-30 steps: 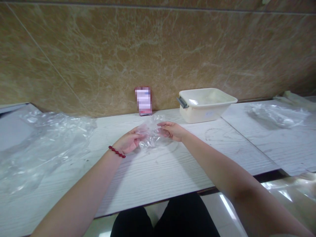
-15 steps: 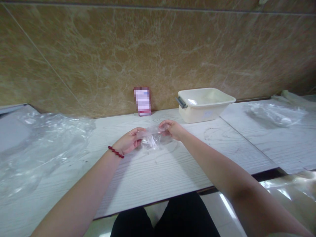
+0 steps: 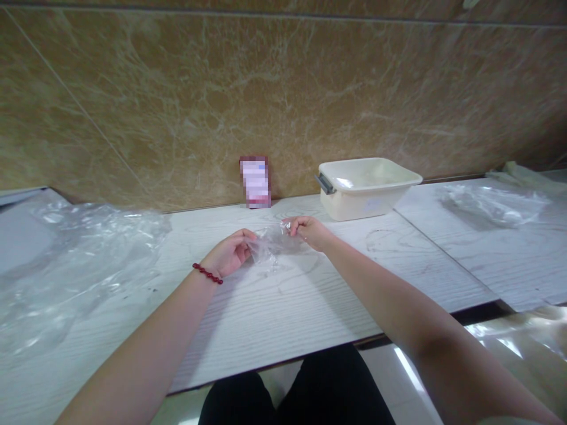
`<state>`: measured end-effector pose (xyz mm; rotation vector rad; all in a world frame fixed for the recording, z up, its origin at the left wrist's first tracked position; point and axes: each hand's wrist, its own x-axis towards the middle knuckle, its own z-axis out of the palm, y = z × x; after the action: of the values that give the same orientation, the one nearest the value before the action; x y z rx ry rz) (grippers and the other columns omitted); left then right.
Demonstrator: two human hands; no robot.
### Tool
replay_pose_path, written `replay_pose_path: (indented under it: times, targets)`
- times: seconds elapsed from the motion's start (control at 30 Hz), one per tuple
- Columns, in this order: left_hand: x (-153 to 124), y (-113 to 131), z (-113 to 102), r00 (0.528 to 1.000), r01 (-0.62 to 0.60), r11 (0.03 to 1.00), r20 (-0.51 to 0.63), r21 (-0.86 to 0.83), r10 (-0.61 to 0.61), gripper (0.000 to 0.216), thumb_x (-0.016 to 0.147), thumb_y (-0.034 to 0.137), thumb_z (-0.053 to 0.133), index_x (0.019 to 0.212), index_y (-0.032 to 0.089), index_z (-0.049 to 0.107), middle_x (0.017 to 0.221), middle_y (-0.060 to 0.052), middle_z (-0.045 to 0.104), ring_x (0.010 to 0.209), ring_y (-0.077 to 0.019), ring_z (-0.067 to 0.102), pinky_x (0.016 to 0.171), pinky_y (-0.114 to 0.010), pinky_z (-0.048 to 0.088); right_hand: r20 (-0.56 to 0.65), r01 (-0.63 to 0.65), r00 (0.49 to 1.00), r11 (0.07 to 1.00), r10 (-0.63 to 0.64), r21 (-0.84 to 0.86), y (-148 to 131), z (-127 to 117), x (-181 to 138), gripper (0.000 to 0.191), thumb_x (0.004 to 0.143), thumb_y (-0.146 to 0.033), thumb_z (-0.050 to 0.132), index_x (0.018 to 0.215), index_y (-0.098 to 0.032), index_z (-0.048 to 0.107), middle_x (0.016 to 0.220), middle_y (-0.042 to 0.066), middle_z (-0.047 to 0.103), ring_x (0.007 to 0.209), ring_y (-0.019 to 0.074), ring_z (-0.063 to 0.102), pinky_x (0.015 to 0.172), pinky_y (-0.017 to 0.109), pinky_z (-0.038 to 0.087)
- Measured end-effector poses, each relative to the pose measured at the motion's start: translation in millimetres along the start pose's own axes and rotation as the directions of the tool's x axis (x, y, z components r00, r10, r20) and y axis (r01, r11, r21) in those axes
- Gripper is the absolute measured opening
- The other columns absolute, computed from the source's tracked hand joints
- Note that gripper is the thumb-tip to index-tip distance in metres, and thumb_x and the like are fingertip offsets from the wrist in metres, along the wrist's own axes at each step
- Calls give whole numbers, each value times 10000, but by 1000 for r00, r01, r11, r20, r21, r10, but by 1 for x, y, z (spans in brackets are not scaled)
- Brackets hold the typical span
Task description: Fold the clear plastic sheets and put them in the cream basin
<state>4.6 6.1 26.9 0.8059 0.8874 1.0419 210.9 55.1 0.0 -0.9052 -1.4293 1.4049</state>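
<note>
Between my hands, just above the pale wood-grain table [image 3: 266, 313], is a small clear plastic bag [image 3: 270, 245]. My left hand [image 3: 233, 252], with a red bead bracelet [image 3: 207, 273] at the wrist, pinches the bag's left side. The right side is gripped by the curled fingers of my right hand [image 3: 308, 232]. The film is crumpled and shiny, and I cannot make out anything inside it.
A cream plastic tub [image 3: 367, 198] with a grey handle stands by the marbled wall [image 3: 199, 106]. A phone-like object [image 3: 256, 182] with a blurred face leans there too. Large clear plastic sheeting [image 3: 88, 265] covers the left side; more plastic film [image 3: 496, 203] lies at right.
The bag's upper edge was stretched flat between my hands; now it is bunched and crumpled. My right fingers have curled in more, while both hands stay in nearly the same place.
</note>
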Motion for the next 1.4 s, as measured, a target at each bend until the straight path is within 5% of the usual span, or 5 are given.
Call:
replay_pose_path:
  times: [0.33, 0.7, 1.0, 1.2, 1.4]
  targets:
    - [6, -5, 1, 969, 247, 969, 25, 15, -247, 151, 752, 248, 477, 809, 124, 541, 733, -66, 608, 628, -131, 568, 638, -266, 466, -20, 54, 998, 995, -56, -81, 4, -2, 3, 203, 501, -54, 375, 416, -165, 521, 850, 0, 586, 823, 122, 504, 754, 250, 348]
    - [0, -12, 5, 995, 1, 997, -99, 82, 8, 431, 638, 129, 615, 1008, 252, 431, 688, 26, 572, 573, -112, 563, 532, -270, 459, -62, 36, 997, 994, -43, -105, 4, -1, 3, 160, 533, -79, 382, 416, -157, 460, 517, -27, 483, 556, 78, 444, 545, 199, 329]
    - [7, -13, 2, 958, -164, 983, -224, 88, 180, 103, 599, 54, 593, 611, 128, 522, 651, 4, 578, 523, -68, 519, 467, -178, 419, -199, -46, 979, 999, 45, -1, 4, 9, 2, 284, 579, -221, 593, 788, -216, 401, 778, -57, 491, 510, 34, 466, 459, 170, 390]
    - [6, -10, 3, 966, -133, 989, -215, 59, 142, 185, 621, 37, 585, 785, 123, 586, 661, -18, 606, 565, -81, 553, 519, -186, 441, -7, -219, 976, 975, 219, -46, -1, 11, -4, 163, 582, -225, 639, 650, -157, 507, 693, -3, 536, 611, 77, 510, 589, 219, 456]
    - [4, -6, 7, 973, -112, 993, -201, 34, 116, 226, 622, 40, 584, 827, 136, 580, 674, -8, 608, 568, -73, 560, 510, -171, 443, 132, -117, 978, 946, 163, -302, -1, 7, -8, 211, 588, -300, 634, 721, -138, 609, 636, 4, 570, 561, 79, 492, 541, 202, 413]
